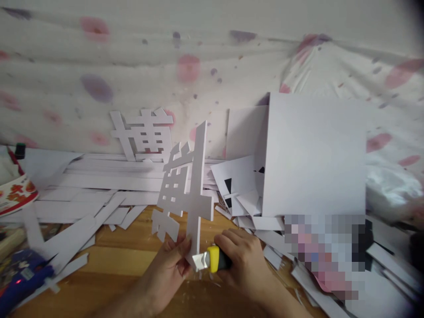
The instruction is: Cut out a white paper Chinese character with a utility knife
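Note:
My left hand [168, 267] pinches the lower edge of a white foam-board cut-out shaped like a Chinese character [185, 190], holding it upright over the wooden floor. My right hand [240, 258] is closed around a yellow and black utility knife [215, 259]. Its metal blade end touches the bottom of the cut-out's long vertical stroke, right beside my left fingers.
Another white character cut-out [144, 132] leans against a spotted cloth [198, 66]. Long white offcut strips [89, 185] cover the floor at left. A big white board [314, 154] stands at right over scrap pieces. A blue object [20, 274] lies at lower left.

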Action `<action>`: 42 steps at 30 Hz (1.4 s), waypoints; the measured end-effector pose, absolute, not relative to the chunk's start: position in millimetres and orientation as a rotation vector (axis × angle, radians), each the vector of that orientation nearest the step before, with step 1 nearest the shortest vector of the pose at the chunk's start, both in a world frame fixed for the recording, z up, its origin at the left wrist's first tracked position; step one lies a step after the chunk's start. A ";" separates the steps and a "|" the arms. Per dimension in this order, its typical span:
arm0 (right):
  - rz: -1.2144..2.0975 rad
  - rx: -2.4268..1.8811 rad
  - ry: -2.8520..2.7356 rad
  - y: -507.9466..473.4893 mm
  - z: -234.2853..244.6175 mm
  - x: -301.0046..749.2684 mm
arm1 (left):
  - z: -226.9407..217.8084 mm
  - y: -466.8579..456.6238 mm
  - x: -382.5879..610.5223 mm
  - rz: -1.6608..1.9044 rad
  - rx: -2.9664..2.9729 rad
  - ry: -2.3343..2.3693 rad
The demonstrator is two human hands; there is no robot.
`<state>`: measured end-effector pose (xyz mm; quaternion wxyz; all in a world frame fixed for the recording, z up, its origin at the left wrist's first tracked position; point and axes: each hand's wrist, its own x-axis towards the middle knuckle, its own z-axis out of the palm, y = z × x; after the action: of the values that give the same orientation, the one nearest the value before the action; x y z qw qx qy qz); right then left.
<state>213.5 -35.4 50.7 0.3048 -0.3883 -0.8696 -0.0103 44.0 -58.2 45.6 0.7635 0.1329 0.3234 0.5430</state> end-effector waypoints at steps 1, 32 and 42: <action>-0.043 -1.034 -2.287 -34.0 50.5 214.7 | 45.0 -58.4 44.3 1.183 0.271 0.721; -0.030 -1.056 -2.278 -32.0 49.9 214.3 | 46.1 -58.7 45.5 1.201 0.269 0.738; 0.027 -1.069 -2.276 -29.3 47.3 217.9 | 47.7 -58.7 46.8 1.182 0.255 0.745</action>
<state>217.9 -29.3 47.3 0.3084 -0.4045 -0.8609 0.0102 46.8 -58.7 47.7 0.7584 0.1170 0.3418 0.5425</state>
